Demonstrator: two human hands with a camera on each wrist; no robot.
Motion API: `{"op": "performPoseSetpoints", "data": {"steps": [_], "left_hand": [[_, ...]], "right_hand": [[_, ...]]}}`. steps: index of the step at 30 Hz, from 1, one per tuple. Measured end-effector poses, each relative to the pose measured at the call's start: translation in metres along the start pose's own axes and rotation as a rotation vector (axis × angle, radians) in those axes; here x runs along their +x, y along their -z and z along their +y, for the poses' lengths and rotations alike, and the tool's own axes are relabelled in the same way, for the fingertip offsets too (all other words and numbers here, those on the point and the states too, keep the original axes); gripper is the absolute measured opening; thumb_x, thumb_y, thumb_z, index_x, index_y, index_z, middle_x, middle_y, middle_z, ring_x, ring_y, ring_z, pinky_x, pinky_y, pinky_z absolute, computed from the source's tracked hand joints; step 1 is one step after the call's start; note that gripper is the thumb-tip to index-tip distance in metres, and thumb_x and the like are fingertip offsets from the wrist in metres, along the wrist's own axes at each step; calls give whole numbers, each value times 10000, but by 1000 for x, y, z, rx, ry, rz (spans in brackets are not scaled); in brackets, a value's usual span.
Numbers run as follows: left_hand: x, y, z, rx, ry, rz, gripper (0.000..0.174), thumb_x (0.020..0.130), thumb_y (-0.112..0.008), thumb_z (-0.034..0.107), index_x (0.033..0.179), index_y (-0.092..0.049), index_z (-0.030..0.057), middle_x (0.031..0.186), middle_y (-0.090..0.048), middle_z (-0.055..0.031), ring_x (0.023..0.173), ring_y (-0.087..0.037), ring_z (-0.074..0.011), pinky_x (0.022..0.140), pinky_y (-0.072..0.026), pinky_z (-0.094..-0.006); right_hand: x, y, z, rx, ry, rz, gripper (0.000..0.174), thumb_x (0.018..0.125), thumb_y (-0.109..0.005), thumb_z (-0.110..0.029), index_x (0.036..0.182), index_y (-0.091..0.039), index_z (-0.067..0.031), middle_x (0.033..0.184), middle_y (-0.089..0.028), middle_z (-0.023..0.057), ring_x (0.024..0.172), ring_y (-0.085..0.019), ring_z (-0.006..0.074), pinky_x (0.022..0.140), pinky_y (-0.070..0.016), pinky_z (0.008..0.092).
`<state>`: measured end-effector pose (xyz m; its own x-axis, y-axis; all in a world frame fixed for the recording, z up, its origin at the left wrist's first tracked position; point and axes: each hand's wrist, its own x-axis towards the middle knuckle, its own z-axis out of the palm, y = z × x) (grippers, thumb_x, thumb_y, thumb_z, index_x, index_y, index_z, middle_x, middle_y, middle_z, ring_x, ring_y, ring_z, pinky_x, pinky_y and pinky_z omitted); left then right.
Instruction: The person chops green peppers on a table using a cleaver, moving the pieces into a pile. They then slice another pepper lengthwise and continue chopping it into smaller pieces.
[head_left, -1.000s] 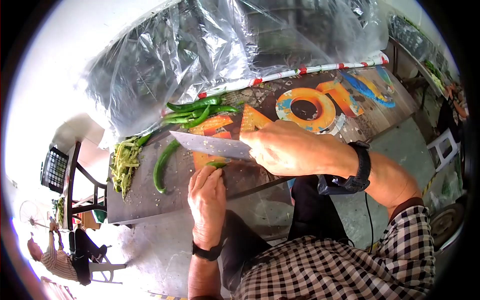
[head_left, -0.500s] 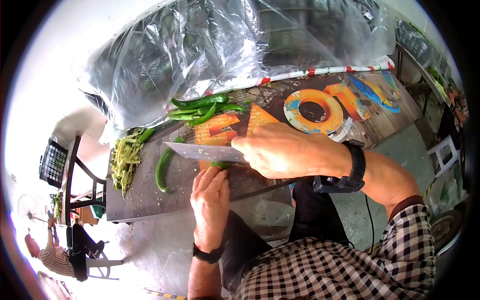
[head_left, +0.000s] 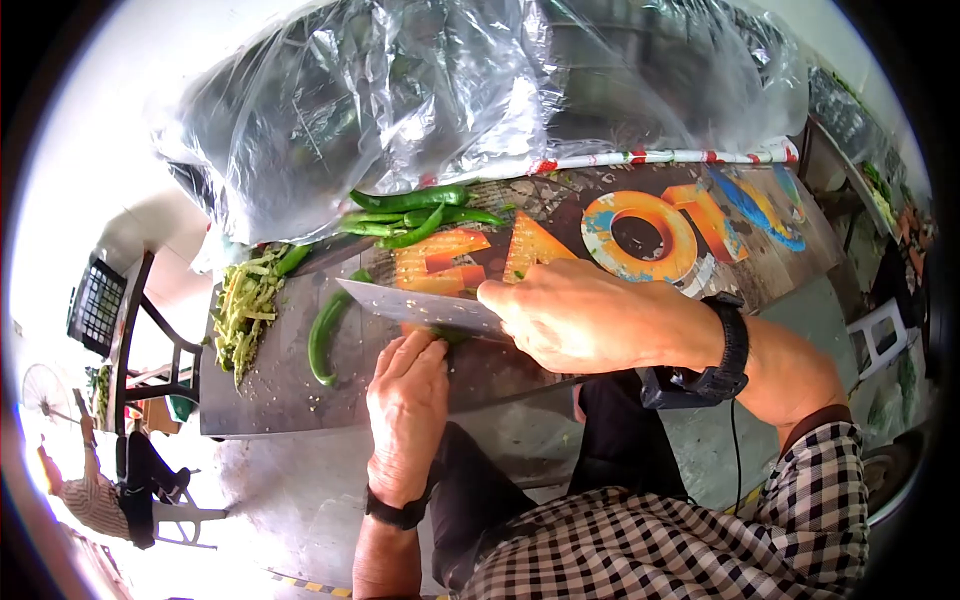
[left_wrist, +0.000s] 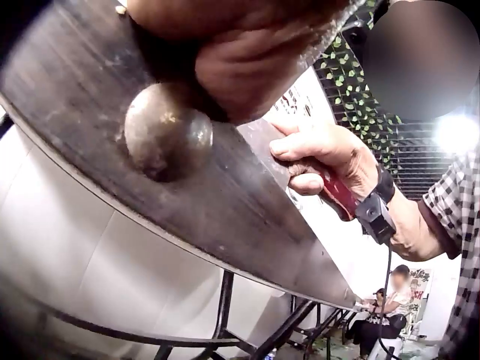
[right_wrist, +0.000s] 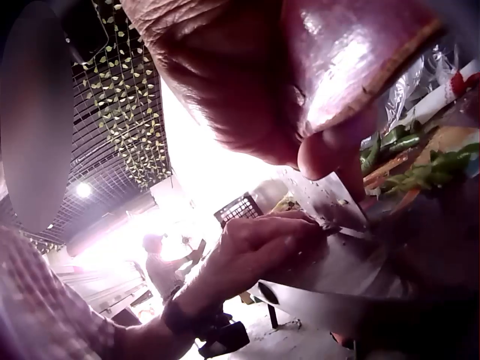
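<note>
My right hand (head_left: 600, 312) grips a broad-bladed kitchen knife by its handle, which shows red in the left wrist view. The blade (head_left: 420, 301) points left, flecked with small bits, close over the fingertips of my left hand (head_left: 408, 410). Those fingers are bent down on the table, holding a green chili pepper (head_left: 453, 337) mostly hidden under blade and fingers. A whole curved chili pepper (head_left: 324, 338) lies just left of the blade. Beyond it is a pile of whole green chili peppers (head_left: 425, 217). Pale green cut strips (head_left: 245, 308) are heaped at the table's left end.
Clear plastic sheeting (head_left: 460, 100) covers a bulky stack along the table's far side. The dark table (head_left: 275, 405) bears large orange printed letters, its near edge above my lap. A black crate (head_left: 97, 305) and a seated person (head_left: 100, 500) are at the left, a white stool (head_left: 880, 340) right.
The blade has come down over the held pepper, covering most of it. My left hand stays at the pepper. The whole head view has shifted slightly.
</note>
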<state>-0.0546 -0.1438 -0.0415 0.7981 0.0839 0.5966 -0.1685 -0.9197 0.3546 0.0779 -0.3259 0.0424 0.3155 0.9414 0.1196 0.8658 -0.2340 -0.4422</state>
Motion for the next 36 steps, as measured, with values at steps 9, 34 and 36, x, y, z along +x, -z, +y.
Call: {"op": "performPoseSetpoints", "data": {"steps": [9,34,36], "left_hand": [[-2,-4,-3,-24,10,45,231,748,-658,-42,973,-688,-3,1058,-671,-132,1013,-624,-322,883,-522,-386],[-2,-10,-4,-52,46,141,174,765,-668,-28,931,-711,6,1024,-700,-130,978,-651,-334,854,-535,-385],[-2,-8,-2,-53,46,132,180,762,-666,-29,933,-713,5,1032,-701,-129,984,-650,-333,859,-534,-384]], "right_hand": [[34,-9,-2,33,49,-14,107,879,-541,-54,863,-463,18,610,-561,210,586,-584,420,524,-417,484],[-12,0,-6,26,-82,40,146,892,-586,-84,897,-485,22,589,-525,240,610,-556,460,549,-395,508],[-11,1,-9,25,-89,18,134,887,-568,-76,869,-485,28,599,-538,244,601,-564,453,545,-408,507]]}}
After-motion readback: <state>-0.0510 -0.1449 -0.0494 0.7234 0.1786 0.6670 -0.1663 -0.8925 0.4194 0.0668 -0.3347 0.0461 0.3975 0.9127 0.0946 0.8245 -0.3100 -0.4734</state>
